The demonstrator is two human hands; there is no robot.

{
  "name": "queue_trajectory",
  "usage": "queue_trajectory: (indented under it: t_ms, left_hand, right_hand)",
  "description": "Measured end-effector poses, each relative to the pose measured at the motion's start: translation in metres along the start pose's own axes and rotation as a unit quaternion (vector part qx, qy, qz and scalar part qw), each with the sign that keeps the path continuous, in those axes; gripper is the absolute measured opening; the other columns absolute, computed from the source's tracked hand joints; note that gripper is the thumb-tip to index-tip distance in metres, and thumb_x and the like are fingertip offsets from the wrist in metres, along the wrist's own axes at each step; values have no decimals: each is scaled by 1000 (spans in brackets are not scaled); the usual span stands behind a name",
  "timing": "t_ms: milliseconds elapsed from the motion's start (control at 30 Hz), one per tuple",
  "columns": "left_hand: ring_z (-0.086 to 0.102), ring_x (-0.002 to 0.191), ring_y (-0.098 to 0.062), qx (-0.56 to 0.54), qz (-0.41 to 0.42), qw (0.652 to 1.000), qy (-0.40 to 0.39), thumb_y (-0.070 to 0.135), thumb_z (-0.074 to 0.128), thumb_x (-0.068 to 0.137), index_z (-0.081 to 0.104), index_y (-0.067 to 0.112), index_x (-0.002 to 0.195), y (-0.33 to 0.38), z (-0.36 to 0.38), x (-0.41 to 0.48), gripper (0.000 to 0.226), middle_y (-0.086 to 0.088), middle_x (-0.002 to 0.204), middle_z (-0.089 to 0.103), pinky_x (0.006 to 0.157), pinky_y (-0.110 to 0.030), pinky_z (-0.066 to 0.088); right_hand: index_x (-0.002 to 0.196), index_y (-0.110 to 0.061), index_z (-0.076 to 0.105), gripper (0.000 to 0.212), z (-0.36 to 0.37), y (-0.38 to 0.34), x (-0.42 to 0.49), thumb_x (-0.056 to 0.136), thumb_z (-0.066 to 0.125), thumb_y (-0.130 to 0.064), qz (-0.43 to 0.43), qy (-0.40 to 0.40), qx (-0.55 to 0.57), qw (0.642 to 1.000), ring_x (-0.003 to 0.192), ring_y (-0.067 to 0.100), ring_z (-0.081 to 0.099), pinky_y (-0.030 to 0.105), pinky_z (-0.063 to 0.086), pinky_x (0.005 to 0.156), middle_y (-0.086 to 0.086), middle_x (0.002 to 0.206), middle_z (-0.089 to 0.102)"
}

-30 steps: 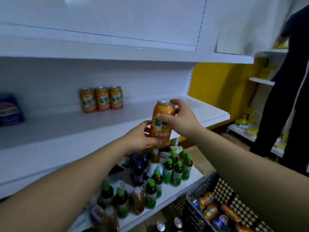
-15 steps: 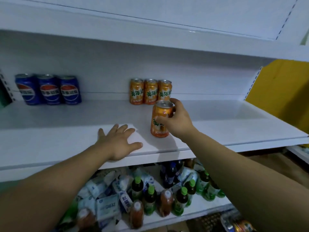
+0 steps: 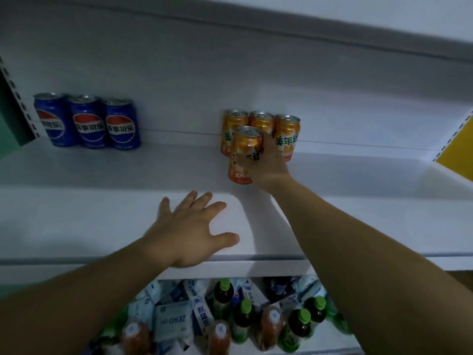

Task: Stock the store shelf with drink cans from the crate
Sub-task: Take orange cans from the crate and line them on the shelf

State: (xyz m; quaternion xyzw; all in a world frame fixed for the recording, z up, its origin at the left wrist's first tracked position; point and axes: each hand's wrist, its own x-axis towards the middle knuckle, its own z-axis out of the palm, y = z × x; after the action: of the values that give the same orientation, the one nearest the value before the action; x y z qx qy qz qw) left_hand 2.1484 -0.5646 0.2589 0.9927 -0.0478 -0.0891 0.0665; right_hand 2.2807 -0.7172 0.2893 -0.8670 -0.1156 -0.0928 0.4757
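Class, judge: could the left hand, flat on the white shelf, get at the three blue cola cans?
Probably yes. The open left hand rests on the white shelf, and only bare shelf lies between it and the three blue cola cans at the back left.

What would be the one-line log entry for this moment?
right hand: grips upright orange can in front of orange row | left hand: flat on shelf front | blue cans: three, left

Four orange cans (image 3: 286,139) and three blue cans (image 3: 88,121) stand on the shelf (image 3: 102,201); bottles (image 3: 297,329) below are too crowded to count.
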Motion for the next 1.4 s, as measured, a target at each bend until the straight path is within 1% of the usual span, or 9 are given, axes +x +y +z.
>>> queue_trajectory:
  t_ms: [400, 667, 867, 967, 1067, 1167, 1233, 1300, 1400]
  left_hand:
    - [-18, 145, -9, -4, 0, 1000, -11, 83, 24, 79, -2, 44, 148, -1, -1, 0, 84, 14, 158, -14, 115, -54, -10]
    - [-18, 145, -10, 3, -2, 1000, -10, 83, 23, 79, -2, 44, 148, -1, 0, 1, 83, 14, 158, -15, 115, -55, -9]
    - [-17, 145, -9, -11, 1, 1000, -9, 81, 25, 79, 0, 44, 148, -1, 0, 0, 83, 14, 159, -13, 115, -55, -10]
    - [-15, 145, -10, -25, 3, 1000, -1, 82, 26, 78, 2, 44, 149, -2, 0, 0, 84, 14, 159, -10, 115, -55, -11]
    - [-12, 146, -12, -28, 5, 1000, -1, 82, 26, 79, 4, 44, 149, 1, -2, -1, 83, 12, 160, -8, 115, -56, -9]
    - [-9, 147, -15, -22, 5, 1000, -9, 80, 27, 81, 6, 41, 150, 2, -6, -3, 82, 10, 160, -6, 115, -58, -6]
    - [-5, 148, -16, -33, 11, 999, -9, 75, 33, 84, 10, 37, 151, 7, -11, -4, 80, 7, 161, -2, 115, -57, -3]
    - [4, 147, -15, -55, 47, 997, -7, 69, 41, 85, 16, 34, 151, 27, -16, -3, 79, 6, 161, 6, 117, -54, 4]
    - [17, 145, -16, -60, 160, 985, 0, 67, 49, 83, 24, 31, 149, 90, -17, -2, 80, 6, 159, 16, 115, -51, 18]
  right_hand:
    - [146, -26, 26, 72, 17, 9, 29, 88, 67, -28, -18, -5, 32, 999, 125, 25, 50, 31, 40, 95, 1, 137, 52]
    - [148, -28, 23, 74, 24, 10, 41, 88, 68, -27, -6, -4, 51, 999, 126, 24, 50, 33, 39, 97, 0, 138, 52]
    - [149, -25, 21, 78, 16, 8, 28, 87, 68, -29, 1, -23, 15, 1000, 129, 26, 47, 34, 38, 101, 2, 141, 50]
    - [145, -27, 31, 68, -6, 9, 11, 87, 66, -39, 26, -16, -42, 999, 126, 26, 50, 37, 40, 101, 1, 138, 53]
    - [136, -28, 43, 55, -39, 7, -12, 87, 62, -44, 56, -10, -110, 992, 121, 27, 53, 33, 41, 93, 2, 133, 57]
    - [145, -16, 36, 66, -75, 10, -40, 91, 59, -46, 96, 1, -151, 984, 126, 31, 48, 36, 42, 99, 9, 144, 47]
    - [149, -16, 30, 74, -98, 13, -61, 90, 57, -53, 128, 13, -181, 975, 127, 31, 48, 37, 42, 100, 10, 149, 41]
    - [149, -16, 30, 75, -122, 16, -85, 90, 56, -54, 153, 31, -199, 967, 125, 31, 50, 36, 41, 99, 10, 147, 43]
    - [149, -16, 31, 74, -164, 25, -126, 91, 55, -54, 185, 60, -225, 955, 125, 30, 49, 34, 40, 96, 11, 143, 48]
